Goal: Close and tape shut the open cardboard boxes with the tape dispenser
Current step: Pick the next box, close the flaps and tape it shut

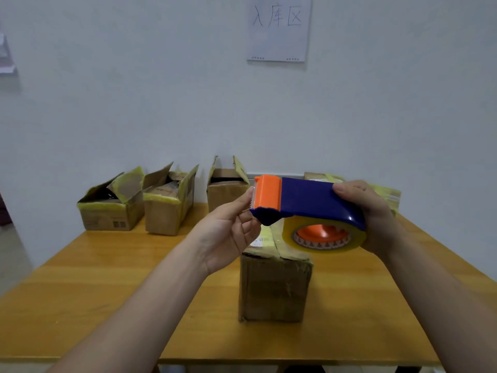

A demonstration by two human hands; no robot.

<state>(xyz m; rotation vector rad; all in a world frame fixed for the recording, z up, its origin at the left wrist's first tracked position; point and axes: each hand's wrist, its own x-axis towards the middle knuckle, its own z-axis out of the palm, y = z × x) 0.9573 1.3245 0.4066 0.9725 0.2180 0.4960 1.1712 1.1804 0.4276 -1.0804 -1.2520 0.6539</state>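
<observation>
- My right hand [376, 211] was wrapped round the back of the tape dispenser [309, 200], thumb on top, so the cutter end pointed at the other hand.
- My left hand [228, 232] was up at the toothed edge with the fingertips [249, 194] right on it, fishing for the loose end I reckon. The tape's clear, so I couldn't tell if anything was actually pinched.
- The dispenser was hard glossy plastic: blue shell, orange front guard, orange hub. The tape roll [322, 247] looked yellowish and see-through.
- It hung just above a closed box [274, 289] mid-table, handy for taping. Scuffed brown cardboard, yellowish tape already on top.
- Further back on the wooden table [107, 292], three open boxes [166, 208] sat along the wall with flaps up, not done yet. Another taped box [388, 195] peeked out behind my right hand.
</observation>
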